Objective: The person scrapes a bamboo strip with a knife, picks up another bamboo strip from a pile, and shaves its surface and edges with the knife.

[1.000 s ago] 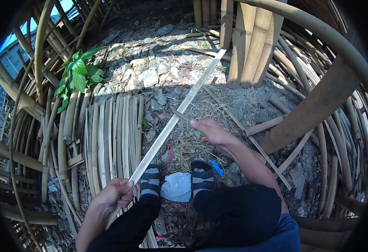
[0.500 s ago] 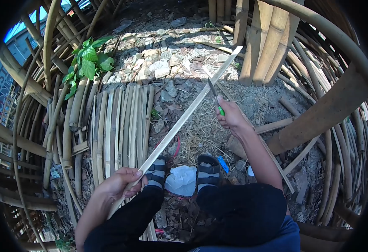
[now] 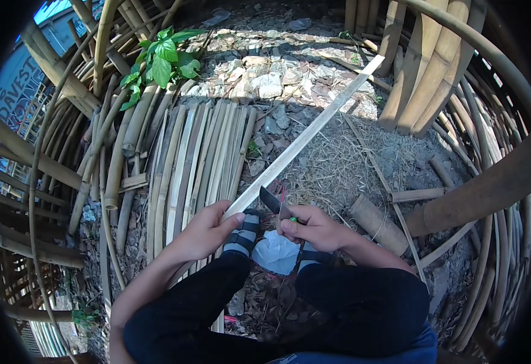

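Observation:
My left hand (image 3: 208, 232) is closed around the lower part of a long pale bamboo strip (image 3: 311, 133), which slants up and away to the right. In my right hand (image 3: 313, 228) is a knife (image 3: 274, 202) with a dark blade and a bit of green showing at its handle. The blade points up and left, close to the strip just beyond my left hand; I cannot tell whether it touches. My two hands are near each other above my sandals.
Split bamboo strips (image 3: 202, 158) lie side by side at the left. Bamboo poles (image 3: 429, 67) stand at the upper right, near a leafy plant (image 3: 163, 57) across the stony ground. White crumpled plastic (image 3: 276, 253) lies between my feet, and a short bamboo piece (image 3: 379, 224) is to the right.
My right hand has brought the knife down and left along the strip, from its far part to near my left hand. My view has shifted slightly left.

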Demonstrator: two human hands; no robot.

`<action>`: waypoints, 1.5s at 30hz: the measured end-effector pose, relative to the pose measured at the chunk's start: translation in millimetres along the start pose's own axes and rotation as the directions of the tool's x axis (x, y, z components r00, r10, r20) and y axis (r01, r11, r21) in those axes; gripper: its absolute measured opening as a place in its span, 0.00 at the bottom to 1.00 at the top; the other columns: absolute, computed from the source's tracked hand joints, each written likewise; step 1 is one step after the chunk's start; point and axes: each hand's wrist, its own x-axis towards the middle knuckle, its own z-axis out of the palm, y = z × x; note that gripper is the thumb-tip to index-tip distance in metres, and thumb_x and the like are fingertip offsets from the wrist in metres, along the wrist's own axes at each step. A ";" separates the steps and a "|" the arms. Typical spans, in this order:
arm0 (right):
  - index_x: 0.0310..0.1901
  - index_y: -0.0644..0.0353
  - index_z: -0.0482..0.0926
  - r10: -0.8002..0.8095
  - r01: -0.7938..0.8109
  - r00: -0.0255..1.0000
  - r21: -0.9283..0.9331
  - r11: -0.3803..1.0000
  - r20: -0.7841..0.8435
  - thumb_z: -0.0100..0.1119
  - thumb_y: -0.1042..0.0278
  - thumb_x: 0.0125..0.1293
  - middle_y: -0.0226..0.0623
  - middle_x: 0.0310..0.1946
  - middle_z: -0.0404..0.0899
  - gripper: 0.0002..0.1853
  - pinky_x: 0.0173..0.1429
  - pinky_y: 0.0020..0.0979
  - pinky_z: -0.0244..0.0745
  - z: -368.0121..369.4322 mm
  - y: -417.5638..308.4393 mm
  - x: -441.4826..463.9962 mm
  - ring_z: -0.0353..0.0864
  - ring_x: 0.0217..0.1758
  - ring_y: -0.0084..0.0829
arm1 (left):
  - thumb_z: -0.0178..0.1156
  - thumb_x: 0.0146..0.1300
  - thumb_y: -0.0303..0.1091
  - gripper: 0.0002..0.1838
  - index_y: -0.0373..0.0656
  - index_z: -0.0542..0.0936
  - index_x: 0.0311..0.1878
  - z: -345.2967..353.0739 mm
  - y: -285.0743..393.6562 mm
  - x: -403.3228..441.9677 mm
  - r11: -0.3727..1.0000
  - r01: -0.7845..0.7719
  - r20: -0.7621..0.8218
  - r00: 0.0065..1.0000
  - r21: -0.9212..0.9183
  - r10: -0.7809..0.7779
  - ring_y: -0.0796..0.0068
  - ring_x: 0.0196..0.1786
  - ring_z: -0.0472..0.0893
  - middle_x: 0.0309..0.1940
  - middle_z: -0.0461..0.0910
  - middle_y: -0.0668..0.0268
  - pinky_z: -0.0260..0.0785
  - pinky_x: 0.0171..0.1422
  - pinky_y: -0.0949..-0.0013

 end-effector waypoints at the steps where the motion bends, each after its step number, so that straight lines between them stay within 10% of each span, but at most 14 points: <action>1: 0.33 0.59 0.72 -0.011 0.013 1.000 -0.065 0.998 0.022 0.47 0.49 0.77 0.23 0.22 0.66 0.21 0.27 0.20 0.59 6.4 11.2 5.3 0.61 0.23 0.14 | 0.57 0.72 0.39 0.16 0.35 0.73 0.51 1.2 0.7 0.7 1.000 0.002 -0.003 1.000 -0.004 -0.002 0.88 0.21 0.66 0.21 0.69 0.77 0.57 0.23 0.78; 18: 0.24 0.60 0.72 0.125 -0.121 0.989 -0.045 0.992 0.083 0.44 0.48 0.78 0.21 0.17 0.64 0.27 0.28 0.24 0.57 38.3 9.8 22.6 0.60 0.22 0.15 | 0.60 0.32 0.15 0.22 0.37 0.69 0.36 -4.3 0.6 13.0 0.748 0.079 0.141 0.990 -0.659 0.020 0.74 0.14 0.70 0.20 0.75 0.61 0.54 0.12 0.71; 38: 0.24 0.64 0.79 0.005 -0.093 0.986 -0.518 0.850 -0.168 0.53 0.49 0.73 0.32 0.14 0.72 0.26 0.27 0.31 0.65 21.5 -19.6 15.3 0.69 0.19 0.22 | 0.62 0.38 0.12 0.20 0.37 0.69 0.35 -7.6 5.7 6.4 0.713 0.088 0.135 0.991 -0.696 0.009 0.75 0.12 0.69 0.20 0.76 0.59 0.53 0.13 0.74; 45: 0.23 0.65 0.77 -0.092 -0.058 0.939 -0.415 0.908 -0.332 0.51 0.48 0.74 0.30 0.12 0.69 0.28 0.25 0.29 0.63 0.6 -18.3 15.9 0.68 0.18 0.19 | 0.62 0.38 0.12 0.19 0.36 0.68 0.34 -13.5 -1.1 5.3 0.702 0.074 0.115 0.993 -0.709 0.011 0.76 0.12 0.69 0.20 0.76 0.57 0.52 0.12 0.75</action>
